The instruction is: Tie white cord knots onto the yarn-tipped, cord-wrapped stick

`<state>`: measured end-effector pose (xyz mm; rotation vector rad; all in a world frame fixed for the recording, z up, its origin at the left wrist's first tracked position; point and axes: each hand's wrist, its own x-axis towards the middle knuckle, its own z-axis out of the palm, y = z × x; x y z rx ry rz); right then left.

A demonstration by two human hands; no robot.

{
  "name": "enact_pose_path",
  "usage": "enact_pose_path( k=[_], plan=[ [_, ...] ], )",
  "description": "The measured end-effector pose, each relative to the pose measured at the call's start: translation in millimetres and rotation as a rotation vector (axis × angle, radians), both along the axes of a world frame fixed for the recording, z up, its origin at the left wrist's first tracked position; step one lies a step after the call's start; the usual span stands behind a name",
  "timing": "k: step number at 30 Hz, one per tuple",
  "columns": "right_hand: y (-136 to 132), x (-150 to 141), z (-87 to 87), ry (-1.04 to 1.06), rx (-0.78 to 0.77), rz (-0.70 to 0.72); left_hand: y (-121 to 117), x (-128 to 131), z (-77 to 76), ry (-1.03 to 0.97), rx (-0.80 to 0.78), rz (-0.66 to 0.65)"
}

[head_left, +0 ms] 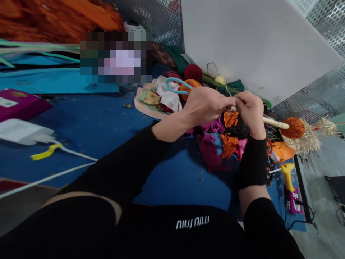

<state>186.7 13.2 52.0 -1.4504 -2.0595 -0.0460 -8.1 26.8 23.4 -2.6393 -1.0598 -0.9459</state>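
Note:
Both my hands meet above the blue tabletop, right of centre. My right hand (250,109) is closed around a stick wrapped in cream strip (275,123), which runs out to the right and ends at an orange ball (293,127). Closed in a pinch, my left hand (206,104) has its fingertips at the stick's other end, where a thin wire rises; what exactly they grip is hidden. A light blue loop (175,85) sticks out from behind the left hand; whether that hand holds it I cannot tell. Magenta crumpled paper (208,149) lies below.
A yellow glue gun (288,174) stands at the table's right edge near a magenta power strip (294,201). On the left are a white adapter (24,131), its cable and a magenta box (23,104). Red and orange balls and dried stems lie behind my hands.

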Motion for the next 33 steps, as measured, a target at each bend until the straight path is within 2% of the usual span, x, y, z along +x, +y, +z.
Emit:
enact_pose_path(
  k=[6, 10, 14, 18, 21, 24, 27, 30, 33],
  plan=[
    [2.5, 0.2, -2.2, 0.029, -0.041, 0.030, 7.2, -1.0, 0.0, 0.111, -0.018, -0.064],
    [-3.1, 12.0, 2.9, 0.101, 0.036, -0.005, 8.9, -6.3, 1.0, 0.061, -0.028, -0.059],
    [-18.9, 44.1, 19.8, 0.177, 0.125, -0.133, 12.9, -16.5, 1.0, -0.066, -0.037, 0.012],
    [-39.1, 95.1, 31.3, 0.365, 0.183, -0.219, 26.5, -34.7, 1.5, -0.180, -0.009, 0.085],
    [-43.1, 135.1, 25.4, 0.515, 0.250, -0.266, 40.0, -54.1, 3.1, -0.251, 0.014, 0.140],
    [-30.9, 162.1, 11.1, 0.659, 0.365, -0.304, 47.4, -74.1, 6.6, -0.318, -0.032, 0.146],
    [-10.1, 173.2, -1.4, 0.846, 0.413, -0.277, 45.9, -89.7, 11.5, -0.353, -0.116, 0.116],
    [8.3, 178.0, -7.4, 0.995, 0.448, -0.220, 41.5, -97.9, 15.2, -0.334, -0.137, 0.077],
    [21.4, 183.3, -12.4, 0.923, 0.418, -0.142, 40.1, -98.0, 16.4, -0.340, -0.180, -0.027]
  ],
)
